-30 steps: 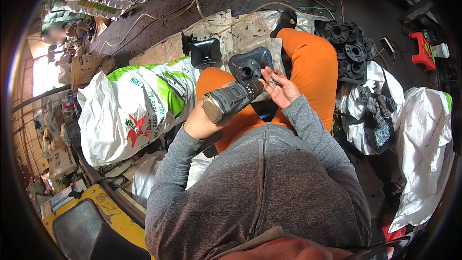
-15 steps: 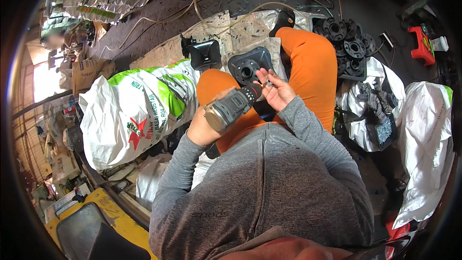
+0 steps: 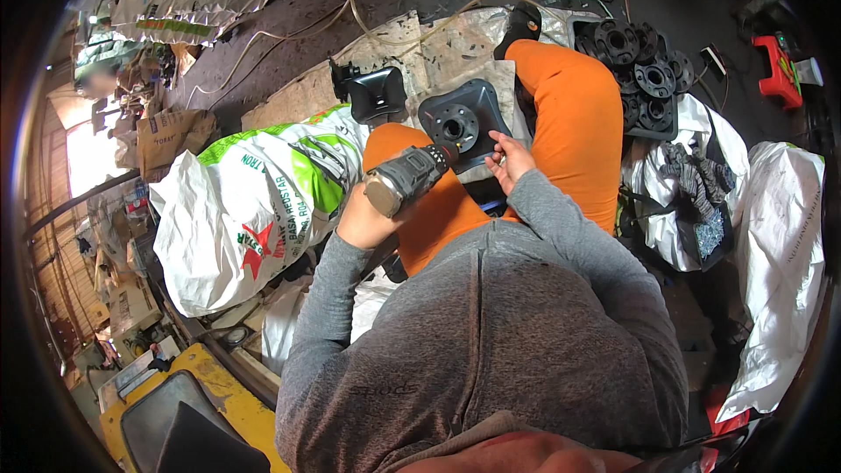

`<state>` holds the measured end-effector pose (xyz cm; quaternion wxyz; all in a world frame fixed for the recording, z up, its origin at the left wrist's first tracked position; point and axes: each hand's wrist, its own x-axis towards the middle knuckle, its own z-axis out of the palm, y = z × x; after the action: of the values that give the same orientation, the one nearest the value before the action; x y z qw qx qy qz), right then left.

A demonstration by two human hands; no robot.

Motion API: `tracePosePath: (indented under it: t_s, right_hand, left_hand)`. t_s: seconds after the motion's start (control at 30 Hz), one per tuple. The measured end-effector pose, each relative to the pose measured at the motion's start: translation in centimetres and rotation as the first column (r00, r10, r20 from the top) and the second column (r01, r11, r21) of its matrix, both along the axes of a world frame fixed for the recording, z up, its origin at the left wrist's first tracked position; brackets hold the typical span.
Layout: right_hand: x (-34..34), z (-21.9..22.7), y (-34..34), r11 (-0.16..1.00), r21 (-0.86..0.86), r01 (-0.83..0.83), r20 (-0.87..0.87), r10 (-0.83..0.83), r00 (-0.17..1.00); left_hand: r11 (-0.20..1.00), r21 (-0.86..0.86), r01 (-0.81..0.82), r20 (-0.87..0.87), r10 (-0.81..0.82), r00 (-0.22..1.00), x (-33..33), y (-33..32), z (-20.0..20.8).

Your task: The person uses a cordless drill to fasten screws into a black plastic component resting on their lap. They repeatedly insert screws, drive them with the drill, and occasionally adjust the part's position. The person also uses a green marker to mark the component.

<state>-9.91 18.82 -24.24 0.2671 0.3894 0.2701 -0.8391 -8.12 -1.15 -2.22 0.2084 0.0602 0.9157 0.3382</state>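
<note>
My left hand [image 3: 361,221] grips a grey cordless drill [image 3: 407,179], whose tip points at a black square plate with a round hub [image 3: 464,120] resting between my orange-trousered knees. My right hand [image 3: 508,161] sits at the plate's near edge, fingers pinched together close to the drill tip; something small may be between them, but I cannot make it out. A second black plate [image 3: 375,92] lies just beyond the first, to the left.
A large white printed sack [image 3: 250,210] lies at my left. A stack of black round-hubbed parts [image 3: 644,79] sits at the right, with white bags [image 3: 780,245] and a grey glove [image 3: 696,177] nearby. A red object [image 3: 778,70] is far right. Cables cross the dark floor.
The drill has swung its tip closer to the plate's hub. My right hand has shifted slightly toward the plate's near edge.
</note>
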Motion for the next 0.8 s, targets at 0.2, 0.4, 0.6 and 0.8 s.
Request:
tracePosePath:
  t_s: [0.2, 0.4, 0.6, 0.8]
  right_hand:
    - [-2.8, -2.4, -2.7, 0.861, 0.469, -0.199, -0.093, 0.272, 0.958]
    - [-3.0, -3.3, -2.6, 0.824, 0.452, -0.341, -0.036, 0.399, 0.916]
    - [-3.3, -2.9, -2.4, 0.787, 0.49, -0.373, -0.031, 0.444, 0.895]
    - [-3.2, -2.3, -2.4, 0.785, 0.5, -0.366, -0.028, 0.436, 0.899]
  left_hand:
    - [0.993, -0.116, 0.004, 0.075, 0.005, 0.997, -0.9, -1.1, -3.5]
    - [0.988, -0.154, 0.016, 0.138, 0.006, 0.99, -3.3, 1.4, -2.6]
    - [0.95, -0.275, 0.146, 0.264, -0.071, 0.962, -5.4, 1.8, -2.6]
    - [0.964, -0.223, 0.146, 0.247, -0.089, 0.965, -5.8, 1.9, -3.4]
